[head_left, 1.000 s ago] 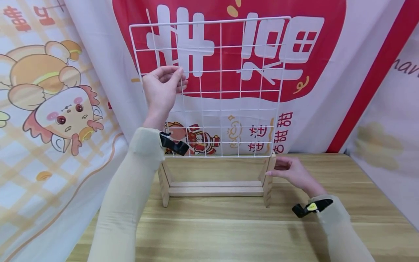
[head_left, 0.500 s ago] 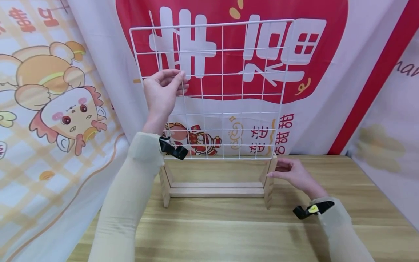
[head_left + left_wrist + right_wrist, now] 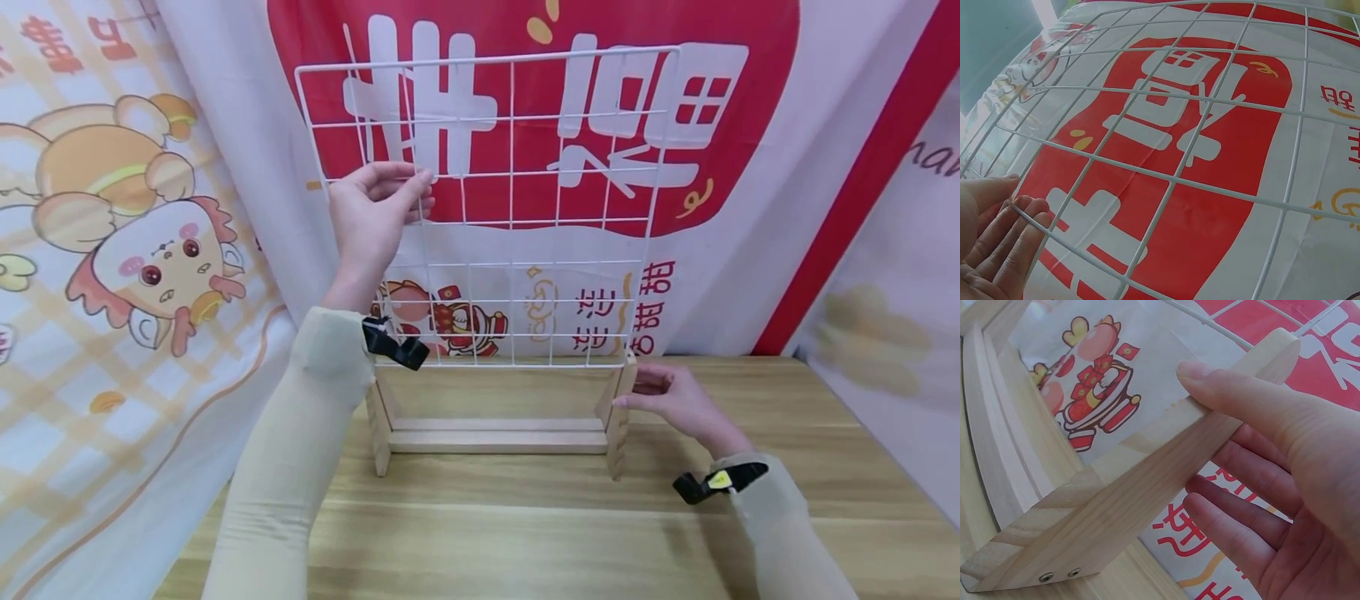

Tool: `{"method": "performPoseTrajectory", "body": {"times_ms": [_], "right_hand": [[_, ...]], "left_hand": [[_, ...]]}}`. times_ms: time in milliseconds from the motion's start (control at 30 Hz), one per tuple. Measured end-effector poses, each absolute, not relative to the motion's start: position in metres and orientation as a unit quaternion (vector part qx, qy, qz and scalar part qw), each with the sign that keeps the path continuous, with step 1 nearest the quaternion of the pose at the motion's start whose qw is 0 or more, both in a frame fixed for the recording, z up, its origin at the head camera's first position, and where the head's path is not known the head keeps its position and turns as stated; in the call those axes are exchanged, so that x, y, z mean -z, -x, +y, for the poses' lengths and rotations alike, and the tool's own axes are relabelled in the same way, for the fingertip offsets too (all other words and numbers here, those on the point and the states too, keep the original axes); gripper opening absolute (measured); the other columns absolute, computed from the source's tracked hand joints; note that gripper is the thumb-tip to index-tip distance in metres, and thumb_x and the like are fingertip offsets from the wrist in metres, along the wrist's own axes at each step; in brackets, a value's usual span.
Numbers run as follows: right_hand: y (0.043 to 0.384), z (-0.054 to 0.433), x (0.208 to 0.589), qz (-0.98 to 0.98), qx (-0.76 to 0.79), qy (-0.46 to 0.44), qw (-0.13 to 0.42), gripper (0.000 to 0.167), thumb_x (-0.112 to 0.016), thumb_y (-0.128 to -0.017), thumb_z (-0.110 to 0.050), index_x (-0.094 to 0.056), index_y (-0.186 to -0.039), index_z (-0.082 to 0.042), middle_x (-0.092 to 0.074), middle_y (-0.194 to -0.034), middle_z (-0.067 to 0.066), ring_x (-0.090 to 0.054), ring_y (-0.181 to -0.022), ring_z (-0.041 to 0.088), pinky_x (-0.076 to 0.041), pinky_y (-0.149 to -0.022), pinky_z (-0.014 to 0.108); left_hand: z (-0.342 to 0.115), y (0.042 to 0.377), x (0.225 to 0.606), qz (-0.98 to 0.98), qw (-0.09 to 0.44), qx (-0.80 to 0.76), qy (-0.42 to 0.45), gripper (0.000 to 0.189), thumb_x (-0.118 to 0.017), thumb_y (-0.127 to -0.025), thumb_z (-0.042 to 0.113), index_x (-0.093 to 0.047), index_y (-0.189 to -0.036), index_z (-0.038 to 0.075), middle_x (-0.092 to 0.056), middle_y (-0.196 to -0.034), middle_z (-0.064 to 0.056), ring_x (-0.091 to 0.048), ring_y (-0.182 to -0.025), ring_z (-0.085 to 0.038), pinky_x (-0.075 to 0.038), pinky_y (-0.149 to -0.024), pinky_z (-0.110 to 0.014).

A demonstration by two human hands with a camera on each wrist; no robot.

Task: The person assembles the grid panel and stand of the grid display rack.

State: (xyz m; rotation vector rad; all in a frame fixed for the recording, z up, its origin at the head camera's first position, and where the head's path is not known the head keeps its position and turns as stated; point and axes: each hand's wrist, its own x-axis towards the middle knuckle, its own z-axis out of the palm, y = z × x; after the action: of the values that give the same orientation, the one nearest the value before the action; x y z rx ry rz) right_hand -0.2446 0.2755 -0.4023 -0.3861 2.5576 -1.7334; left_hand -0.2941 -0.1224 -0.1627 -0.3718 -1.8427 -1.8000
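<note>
A white wire grid panel [image 3: 512, 173] rises above a light wooden stand [image 3: 498, 443] on the table, its bottom edge level with the tops of the stand's side uprights. My left hand [image 3: 369, 218] pinches a wire at the panel's left part between thumb and fingers; in the left wrist view the wire passes between them. Low on the right, my right hand [image 3: 681, 406] holds the stand's right upright. Up close in the right wrist view, the thumb lies on the edge of that upright [image 3: 1141, 487], with the fingers on its outer and far side.
The wood-grain table [image 3: 480, 542] extends in front of the stand. A printed red-and-white cloth [image 3: 720, 292] hangs close behind the grid. Another printed cloth [image 3: 150, 417] covers the left side, and a pale one [image 3: 900, 350] stands at the right.
The grid's top edge has tilted slightly toward me, with my left hand moving along with it. My right hand keeps its hold on the upright. The head view has shifted a little.
</note>
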Motion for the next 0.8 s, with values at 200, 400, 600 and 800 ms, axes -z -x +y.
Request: {"method": "performPoseTrajectory", "body": {"times_ms": [200, 400, 600, 800], "right_hand": [[0.246, 0.275, 0.403, 0.831, 0.544, 0.115, 0.010, 0.060, -0.086, -0.086, -0.025, -0.062, -0.135, -0.001, -0.071, -0.120, 0.015, -0.068, -0.110, 0.025, -0.058, -0.089, 0.030], [0.247, 0.275, 0.405, 0.825, 0.552, 0.116, 0.017, 0.059, -0.086, -0.086, -0.023, -0.063, -0.134, 0.000, -0.071, -0.120, 0.016, -0.068, -0.110, 0.025, -0.057, -0.090, 0.030], [0.247, 0.275, 0.405, 0.826, 0.551, 0.121, 0.011, 0.058, -0.085, -0.086, -0.023, -0.063, -0.134, 0.000, -0.071, -0.120, 0.016, -0.069, -0.108, 0.023, -0.057, -0.089, 0.029], [0.247, 0.275, 0.408, 0.828, 0.548, 0.115, 0.007, 0.061, -0.086, -0.085, -0.023, -0.061, -0.135, 0.003, -0.071, -0.120, 0.017, -0.069, -0.108, 0.023, -0.058, -0.089, 0.030]], "left_hand": [[-0.124, 0.293, 0.163, -0.684, 0.265, 0.665, 0.140, 0.044, -0.085, -0.081, 0.040, -0.076, -0.113, 0.011, -0.075, -0.106, -0.005, -0.074, -0.090, -0.020, -0.060, -0.084, -0.027], [-0.124, 0.290, 0.169, -0.686, 0.275, 0.658, 0.146, 0.043, -0.084, -0.082, 0.041, -0.075, -0.110, 0.011, -0.075, -0.105, -0.005, -0.074, -0.089, -0.021, -0.061, -0.083, -0.029], [-0.125, 0.288, 0.173, -0.680, 0.273, 0.662, 0.156, 0.043, -0.084, -0.082, 0.040, -0.074, -0.109, 0.008, -0.075, -0.105, -0.006, -0.074, -0.088, -0.023, -0.061, -0.082, -0.030], [-0.126, 0.287, 0.179, -0.679, 0.265, 0.668, 0.151, 0.044, -0.085, -0.082, 0.039, -0.074, -0.109, 0.007, -0.076, -0.106, -0.005, -0.074, -0.090, -0.023, -0.062, -0.081, -0.031]]}}
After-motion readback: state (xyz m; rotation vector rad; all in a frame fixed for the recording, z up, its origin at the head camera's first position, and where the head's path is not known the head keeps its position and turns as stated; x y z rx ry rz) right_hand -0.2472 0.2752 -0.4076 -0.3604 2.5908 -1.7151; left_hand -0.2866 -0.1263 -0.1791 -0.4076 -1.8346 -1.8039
